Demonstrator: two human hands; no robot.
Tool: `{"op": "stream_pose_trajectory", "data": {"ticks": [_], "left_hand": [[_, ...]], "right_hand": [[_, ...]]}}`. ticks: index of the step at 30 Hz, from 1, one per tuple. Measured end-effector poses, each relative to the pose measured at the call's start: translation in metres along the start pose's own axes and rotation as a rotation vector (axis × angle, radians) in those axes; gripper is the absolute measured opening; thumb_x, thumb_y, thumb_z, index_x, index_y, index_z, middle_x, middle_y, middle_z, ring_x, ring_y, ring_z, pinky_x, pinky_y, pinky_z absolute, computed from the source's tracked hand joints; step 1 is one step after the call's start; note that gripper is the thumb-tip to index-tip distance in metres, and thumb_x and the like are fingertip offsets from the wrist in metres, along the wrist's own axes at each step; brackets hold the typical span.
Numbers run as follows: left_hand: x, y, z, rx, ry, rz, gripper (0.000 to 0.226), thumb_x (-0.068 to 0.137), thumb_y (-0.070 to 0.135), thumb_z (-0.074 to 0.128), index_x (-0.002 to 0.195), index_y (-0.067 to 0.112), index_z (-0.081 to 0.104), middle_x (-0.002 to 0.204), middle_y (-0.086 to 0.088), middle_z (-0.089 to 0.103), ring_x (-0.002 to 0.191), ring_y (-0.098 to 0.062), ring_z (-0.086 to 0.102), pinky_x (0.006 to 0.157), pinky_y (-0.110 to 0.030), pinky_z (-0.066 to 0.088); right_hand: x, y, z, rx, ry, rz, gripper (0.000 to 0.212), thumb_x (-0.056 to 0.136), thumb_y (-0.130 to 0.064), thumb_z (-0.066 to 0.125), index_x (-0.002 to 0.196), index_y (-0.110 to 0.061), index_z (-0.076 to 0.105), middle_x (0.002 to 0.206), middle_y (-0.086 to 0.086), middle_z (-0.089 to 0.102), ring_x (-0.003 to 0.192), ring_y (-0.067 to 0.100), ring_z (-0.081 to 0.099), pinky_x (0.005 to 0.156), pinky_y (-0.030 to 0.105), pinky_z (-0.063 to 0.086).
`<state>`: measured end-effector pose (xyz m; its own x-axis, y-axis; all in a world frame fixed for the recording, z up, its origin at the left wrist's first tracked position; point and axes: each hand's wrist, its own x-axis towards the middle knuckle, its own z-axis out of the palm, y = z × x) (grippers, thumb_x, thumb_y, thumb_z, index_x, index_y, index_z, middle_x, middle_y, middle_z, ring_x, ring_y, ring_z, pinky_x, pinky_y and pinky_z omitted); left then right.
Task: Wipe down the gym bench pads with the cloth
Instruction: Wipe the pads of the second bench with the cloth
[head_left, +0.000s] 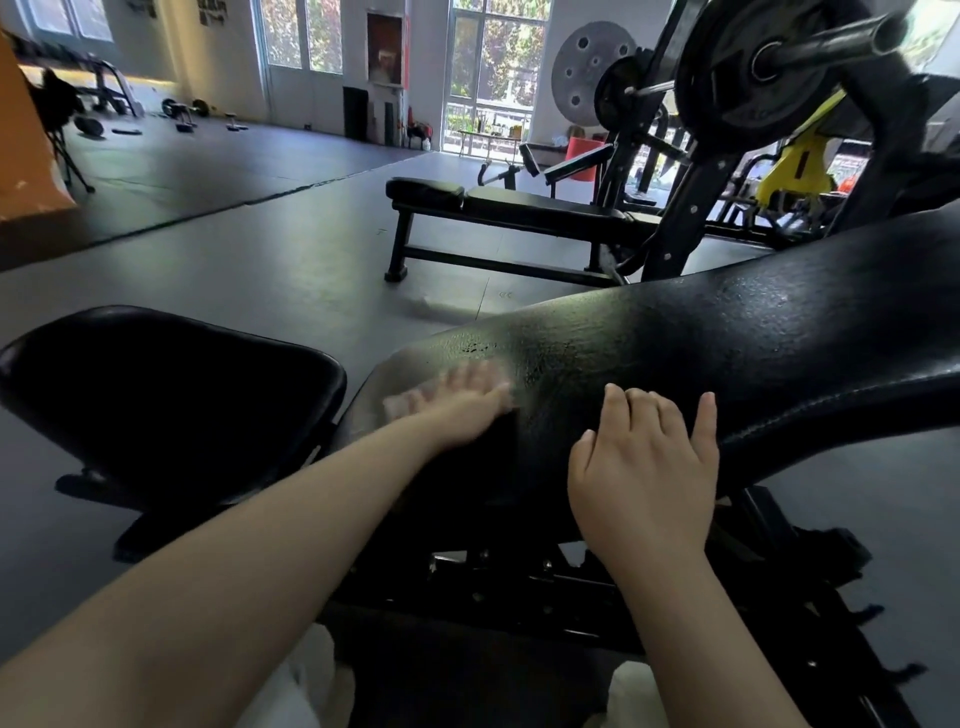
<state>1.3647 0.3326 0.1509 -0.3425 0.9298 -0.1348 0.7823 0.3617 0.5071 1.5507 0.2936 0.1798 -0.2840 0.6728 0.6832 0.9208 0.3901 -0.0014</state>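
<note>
Item, cloth (410, 400): pale, blurred, lying on the near-left end of the back pad (675, 353) under my left hand (467, 410), whose fingers lie flat on top, pressing it down rather than curling round it. I judge it light, soft and limp — best driven by a flat palm, since pinching one corner would likely let it bunch. Item, back pad: long, black, inclined, rising to the far right; its surface glistens with wet patches beside the cloth, so I expect it slick under pressure. My right hand (644, 467) rests on the near edge, fingers straight and slightly spread, holding nothing, steadying. Item, seat pad (171, 395): black, to the left, apart from the back pad by a gap; it looks dull, though whether wiped I cannot tell. Edges — the back pad's left end falls off just beside the cloth; the open run lies up the pad to the right. Beyond: grey floor (291, 244), a flat bench (519, 208), a plate-loaded rack (753, 78) at far right.
</note>
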Motion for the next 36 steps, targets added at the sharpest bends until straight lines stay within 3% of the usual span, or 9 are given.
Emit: {"op": "stream_pose_trajectory", "data": {"ticks": [4, 9, 20, 23, 25, 26, 28, 31, 36], "left_hand": [[-0.011, 0.103, 0.006, 0.059, -0.035, 0.369, 0.056, 0.100, 0.049, 0.012, 0.150, 0.031, -0.008, 0.158, 0.006, -0.014, 0.144, -0.018, -0.015, 0.112, -0.050, -0.013], [0.003, 0.101, 0.000, 0.064, -0.050, 0.463, 0.055, 0.100, 0.049, 0.015, 0.149, 0.034, -0.006, 0.158, 0.008, -0.010, 0.145, -0.017, -0.012, 0.114, -0.053, -0.009], [0.028, -0.088, -0.012, -0.020, 0.029, -0.045, 0.056, 0.099, 0.052, 0.017, 0.149, 0.035, -0.002, 0.158, 0.009, -0.008, 0.146, -0.020, -0.007, 0.114, -0.052, -0.006], [0.028, -0.095, -0.012, -0.059, 0.040, 0.012, 0.064, 0.096, 0.058, 0.018, 0.151, 0.028, 0.004, 0.159, 0.004, -0.002, 0.146, -0.024, -0.003, 0.114, -0.056, -0.003], [0.020, -0.096, -0.016, -0.363, 0.024, 0.133, 0.075, 0.091, 0.064, 0.028, 0.148, 0.016, 0.025, 0.156, -0.005, 0.022, 0.143, -0.029, 0.019, 0.115, -0.053, 0.014], [0.016, -0.096, -0.018, -0.437, 0.041, 0.199, 0.067, 0.095, 0.055, 0.031, 0.143, 0.008, 0.034, 0.149, -0.007, 0.033, 0.136, -0.031, 0.032, 0.113, -0.047, 0.025], [0.010, -0.102, -0.024, -0.407, 0.114, 0.204, 0.044, 0.102, 0.028, 0.034, 0.137, 0.002, 0.040, 0.140, -0.009, 0.045, 0.126, -0.027, 0.046, 0.106, -0.034, 0.034], [0.013, -0.128, -0.034, -0.322, 0.108, 0.123, 0.039, 0.097, 0.006, 0.042, 0.135, 0.002, 0.045, 0.139, -0.010, 0.047, 0.127, -0.024, 0.045, 0.103, -0.026, 0.031], [0.003, -0.156, -0.037, -0.238, 0.054, 0.175, 0.045, 0.088, 0.002, 0.053, 0.133, 0.003, 0.049, 0.140, -0.013, 0.045, 0.129, -0.025, 0.042, 0.107, -0.026, 0.030]], "right_hand": [[0.002, 0.001, -0.001, -0.009, -0.015, 0.046, 0.056, 0.076, -0.022, 0.045, 0.119, 0.013, 0.057, 0.104, 0.024, 0.064, 0.104, 0.037, 0.059, 0.110, 0.046, 0.015], [0.001, 0.001, -0.002, -0.024, -0.062, 0.058, 0.061, 0.077, -0.025, 0.037, 0.120, 0.013, 0.055, 0.111, 0.028, 0.062, 0.109, 0.040, 0.057, 0.110, 0.045, 0.016], [0.001, 0.000, -0.015, -0.090, -0.244, 0.023, 0.059, 0.082, -0.031, 0.030, 0.118, 0.006, 0.061, 0.115, 0.023, 0.063, 0.112, 0.038, 0.057, 0.109, 0.051, 0.027], [0.008, -0.005, -0.030, -0.161, -0.429, 0.025, 0.057, 0.095, -0.034, 0.029, 0.142, -0.003, 0.037, 0.143, 0.016, 0.042, 0.136, 0.030, 0.034, 0.116, 0.048, 0.010], [0.017, -0.010, -0.040, -0.198, -0.538, -0.001, 0.061, 0.098, -0.042, 0.026, 0.150, -0.012, 0.015, 0.155, 0.009, 0.022, 0.144, 0.025, 0.014, 0.117, 0.043, -0.001], [0.021, -0.015, -0.042, -0.210, -0.554, -0.015, 0.062, 0.098, -0.045, 0.026, 0.151, -0.014, 0.011, 0.156, 0.008, 0.019, 0.145, 0.025, 0.011, 0.117, 0.043, -0.002], [0.032, -0.034, -0.041, -0.196, -0.578, -0.077, 0.063, 0.099, -0.046, 0.028, 0.151, -0.015, 0.012, 0.156, 0.009, 0.017, 0.145, 0.026, 0.009, 0.118, 0.042, 0.001], [0.050, -0.073, -0.020, -0.093, -0.630, -0.240, 0.059, 0.100, -0.042, 0.032, 0.150, -0.014, 0.017, 0.156, 0.009, 0.015, 0.144, 0.027, 0.009, 0.116, 0.037, 0.010], [0.067, -0.147, 0.051, 0.048, -0.782, -0.512, 0.053, 0.099, -0.020, 0.038, 0.148, -0.006, 0.022, 0.157, 0.012, 0.012, 0.145, 0.024, 0.005, 0.116, 0.031, 0.010]]}}
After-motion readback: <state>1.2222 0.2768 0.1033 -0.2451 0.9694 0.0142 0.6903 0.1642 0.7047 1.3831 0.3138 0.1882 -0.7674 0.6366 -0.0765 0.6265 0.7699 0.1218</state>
